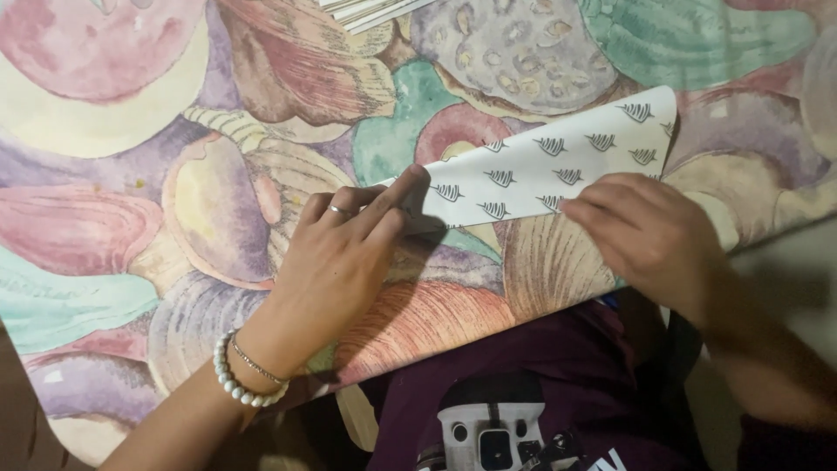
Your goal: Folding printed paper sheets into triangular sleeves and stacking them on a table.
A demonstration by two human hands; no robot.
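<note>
Folded white paper sheet [545, 170] with small leaf-like print laid flat on board [174, 174] painted with pastel shell shapes. Sheet's left end pinned by extended fingers of left hand [336, 262], palm down, nothing grasped. Right hand [649, 231] pressed flat on sheet's lower right edge, fingers uncurled. Ring and bead bracelet [240, 384] worn on left. Stack of striped sheets [370, 10] seen at top edge.

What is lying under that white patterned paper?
The folded white patterned paper lies on a tablecloth painted with large pastel shells. The left hand and right hand press its lower edge, hiding what lies under them.
</note>
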